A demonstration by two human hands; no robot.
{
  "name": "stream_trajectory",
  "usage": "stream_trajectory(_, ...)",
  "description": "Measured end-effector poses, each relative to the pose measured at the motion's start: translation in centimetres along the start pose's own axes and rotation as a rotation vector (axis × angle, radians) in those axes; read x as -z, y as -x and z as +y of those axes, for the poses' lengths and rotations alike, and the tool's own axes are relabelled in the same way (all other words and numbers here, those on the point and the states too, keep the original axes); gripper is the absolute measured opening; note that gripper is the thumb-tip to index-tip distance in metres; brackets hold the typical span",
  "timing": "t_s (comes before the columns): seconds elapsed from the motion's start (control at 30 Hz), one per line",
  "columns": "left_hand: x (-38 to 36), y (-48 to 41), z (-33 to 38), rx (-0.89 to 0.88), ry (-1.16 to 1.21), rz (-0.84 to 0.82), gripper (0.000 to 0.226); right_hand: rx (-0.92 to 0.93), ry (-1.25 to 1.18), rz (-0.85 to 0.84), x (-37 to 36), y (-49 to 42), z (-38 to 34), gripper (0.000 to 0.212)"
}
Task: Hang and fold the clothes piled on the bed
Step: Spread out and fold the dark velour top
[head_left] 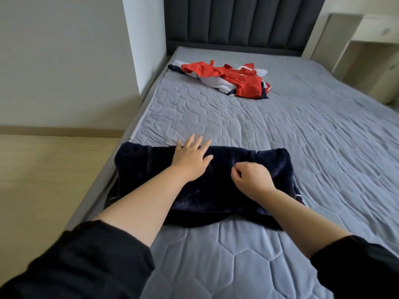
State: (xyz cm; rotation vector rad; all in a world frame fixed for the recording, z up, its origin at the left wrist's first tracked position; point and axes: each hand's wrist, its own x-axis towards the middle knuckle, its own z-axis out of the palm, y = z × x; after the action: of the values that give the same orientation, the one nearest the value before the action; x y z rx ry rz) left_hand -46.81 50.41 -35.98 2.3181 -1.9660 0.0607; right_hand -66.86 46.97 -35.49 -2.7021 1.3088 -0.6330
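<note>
Black sleeves (86,260) nearest; my left hand (192,157) lay flat, fingers spread, on navy garment (146,169); right hand (251,179) pinched its fabric; red pile (228,79) beyond

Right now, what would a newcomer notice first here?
The bright red, white and navy clothes pile stands out most, at the headboard end of the grey bed. Nearer the camera, a navy garment lies across the bed's left side. The left hand is flat on it and the right hand pinches its fabric.
</note>
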Motion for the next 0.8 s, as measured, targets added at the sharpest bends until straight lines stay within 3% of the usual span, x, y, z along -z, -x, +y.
stream_trajectory(0.07,-2.4,-0.2,0.7,0.002,-0.020,-0.049,0.062,0.021,-0.082,0.160,-0.8,-1.0,0.2,0.016)
stream_trajectory(0.1,-3.5,0.1,0.8,0.005,-0.013,-0.041,0.063,0.027,-0.057,0.133,-1.3,-1.6,0.7,0.022)
stream_trajectory(0.2,-5.6,0.7,0.2,0.048,0.012,-0.013,0.066,-0.155,0.135,-0.162,-2.7,-2.7,4.8,0.041)
stream_trajectory(0.3,-6.3,0.8,0.4,0.093,0.017,0.023,0.071,-0.530,0.012,-0.305,-3.0,-2.0,10.0,0.046)
stream_trajectory(0.37,-6.6,0.7,0.9,0.096,-0.002,0.042,0.072,-0.657,-0.038,-0.268,-3.3,-1.4,11.7,0.049)
stream_trajectory(0.5,-7.1,0.8,1.1,0.099,-0.018,0.075,0.071,-0.982,-0.215,0.016,-3.3,-1.6,12.2,0.059)
stream_trajectory(0.6,-7.2,0.6,0.8,0.089,-0.019,0.081,0.070,-0.951,-0.374,0.114,-2.9,-2.4,13.7,0.032)
stream_trajectory(0.7,-7.3,0.6,0.7,0.075,-0.012,0.100,0.071,-1.009,-0.486,0.255,-2.1,-2.3,15.2,0.034)
stream_trajectory(0.8,-7.2,0.8,0.7,0.063,0.017,0.110,0.069,-1.082,-0.428,0.133,-2.8,-1.9,15.3,0.026)
